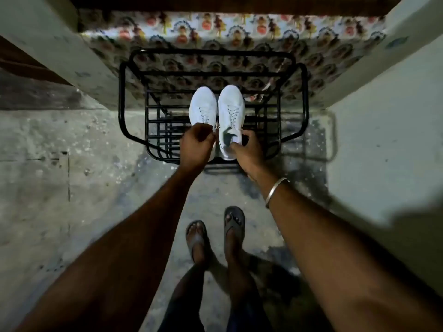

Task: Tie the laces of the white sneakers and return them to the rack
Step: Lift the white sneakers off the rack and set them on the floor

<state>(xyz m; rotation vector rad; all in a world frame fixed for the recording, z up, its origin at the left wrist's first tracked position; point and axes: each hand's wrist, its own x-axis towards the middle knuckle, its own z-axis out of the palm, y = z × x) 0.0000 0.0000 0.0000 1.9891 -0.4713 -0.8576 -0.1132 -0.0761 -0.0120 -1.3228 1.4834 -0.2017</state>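
From the head camera, looking straight down: 2 white sneakers sit side by side over a black metal rack, toes pointing away from the person; the left sneaker and the right sneaker touch along their inner edges, and both show laces criss-crossed over the tongue; whether the laces are knotted cannot be told, since the hands cover that end; whether the soles rest on the top bars or are held just above them is also unclear.

The left hand is curled closed at the heel end of the left sneaker, fingers pinched on its rear edge near the collar; the right hand is closed around the heel of the right sneaker, thumb on the inner side and fingers on the outer side, with the dark opening of the shoe showing between them; a metal bangle circles the right wrist.

The rack stands on a rough grey floor, its far side against a patterned cloth; pale walls close in on both sides; below the arms, 2 feet in dark sandals stand on the floor, well apart from the rack.
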